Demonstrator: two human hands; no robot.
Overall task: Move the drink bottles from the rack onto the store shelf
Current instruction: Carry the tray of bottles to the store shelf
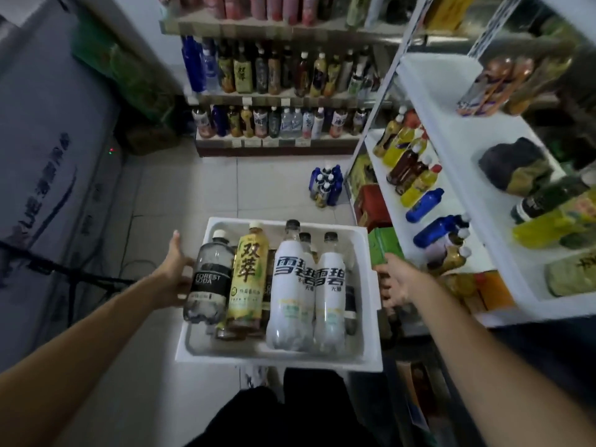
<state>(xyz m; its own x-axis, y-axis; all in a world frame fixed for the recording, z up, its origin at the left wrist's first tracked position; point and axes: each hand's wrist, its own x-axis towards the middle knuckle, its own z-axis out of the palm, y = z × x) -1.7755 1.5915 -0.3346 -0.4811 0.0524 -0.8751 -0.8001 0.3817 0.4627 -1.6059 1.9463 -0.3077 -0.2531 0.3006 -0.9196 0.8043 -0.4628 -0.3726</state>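
Plainly, the drink bottles [274, 285] lie on their sides in the white rack [277, 359], packed side by side and partly stacked. Their caps point away from the person and their bases toward the body, so every long axis runs straight ahead. The rack sits low in front of the legs, between the two forearms. The clear soda bottle [209, 282] lies at the rack's left edge, the yellow tea bottle [248, 279] is next to it, and the white bottles [292, 285] are right of centre. The left hand [175, 272] has its palm against the clear soda bottle's outer side and its thumb standing straight up. Its fingers are hidden behind the bottle, so I cannot tell whether it grips the bottle, the rim, or only steadies. The right hand [398, 282] is at the rack's right wall with fingers loose and spread, clasping nothing visible. The two hands are well apart, one on each side of the load. The store shelf [451, 130] rises wholly to the right of the rack, beyond the right hand, with a green box [385, 250] between them. By my reckoning the right hand is the nearer one for shelving. A bottle lifted by its middle would travel rightward and up, whereas the left hand would have to carry across the whole rack.
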